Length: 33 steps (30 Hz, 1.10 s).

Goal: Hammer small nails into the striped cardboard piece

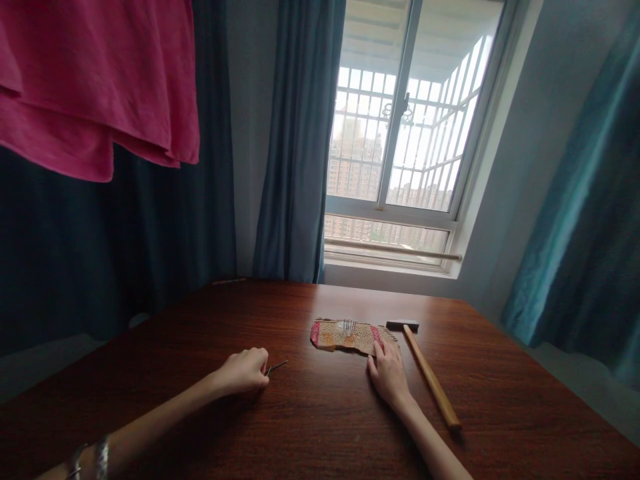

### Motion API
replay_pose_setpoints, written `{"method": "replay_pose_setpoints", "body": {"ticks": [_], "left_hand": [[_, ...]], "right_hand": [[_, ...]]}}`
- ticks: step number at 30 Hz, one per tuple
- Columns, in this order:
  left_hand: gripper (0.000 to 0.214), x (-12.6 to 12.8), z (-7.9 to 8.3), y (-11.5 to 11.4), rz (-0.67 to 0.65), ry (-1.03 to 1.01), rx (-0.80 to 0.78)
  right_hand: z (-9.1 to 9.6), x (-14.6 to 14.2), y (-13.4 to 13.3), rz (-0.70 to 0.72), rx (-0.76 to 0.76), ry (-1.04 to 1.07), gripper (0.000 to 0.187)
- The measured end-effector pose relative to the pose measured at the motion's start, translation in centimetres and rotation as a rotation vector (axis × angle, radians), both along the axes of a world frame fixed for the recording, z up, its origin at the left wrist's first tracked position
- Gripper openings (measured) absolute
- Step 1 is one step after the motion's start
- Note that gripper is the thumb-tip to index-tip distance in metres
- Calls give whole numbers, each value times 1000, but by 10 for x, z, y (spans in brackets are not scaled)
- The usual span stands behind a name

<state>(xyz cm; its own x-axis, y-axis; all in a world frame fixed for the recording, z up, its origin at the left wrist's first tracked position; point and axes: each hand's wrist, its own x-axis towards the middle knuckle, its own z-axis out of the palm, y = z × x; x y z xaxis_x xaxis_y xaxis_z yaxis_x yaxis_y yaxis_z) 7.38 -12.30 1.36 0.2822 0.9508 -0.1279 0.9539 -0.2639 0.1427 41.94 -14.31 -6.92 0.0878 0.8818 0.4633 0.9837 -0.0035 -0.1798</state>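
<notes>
My left hand (245, 371) rests on the dark wooden table (210, 333), fingers pinched on a thin nail (278, 365) that points right. My right hand (387, 372) lies flat on the table, its fingertips touching the near right corner of a small patterned piece of cardboard (345, 336). Several nails (348, 325) stand upright in that piece. A hammer (425, 370) with a long wooden handle and dark metal head lies just right of my right hand, untouched.
A window (400, 133) with blue curtains (295, 147) is behind the table. Pink cloth (95, 80) hangs at the upper left. Another teal curtain (585, 213) hangs at the right. Bracelets (95, 459) sit on my left wrist.
</notes>
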Motion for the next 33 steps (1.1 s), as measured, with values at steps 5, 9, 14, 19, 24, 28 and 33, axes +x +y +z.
{"method": "replay_pose_setpoints", "body": {"ticks": [5, 9, 14, 19, 24, 28, 33], "left_hand": [[19, -2, 2, -2, -11, -1, -28], [20, 0, 12, -6, 2, -36, -63], [19, 7, 32, -3, -21, -177, -98], [21, 32, 28, 13, -240, -537, -169], [28, 79, -14, 17, -192, -907, -210], [27, 116, -42, 11, -211, -1046, -137], [28, 146, -48, 7, -261, -1063, -126]], "right_hand": [[0, 0, 0, -6, -4, -6, 45], [-1, 1, 1, 4, 4, -5, 45], [0, 2, 1, 34, 95, 35, 52], [14, -5, -5, 199, 262, 174, 44], [22, -24, -12, 492, 154, 539, 26], [19, -28, -9, 539, 55, 828, 28], [19, -23, -7, 516, 47, 1006, 35]]}}
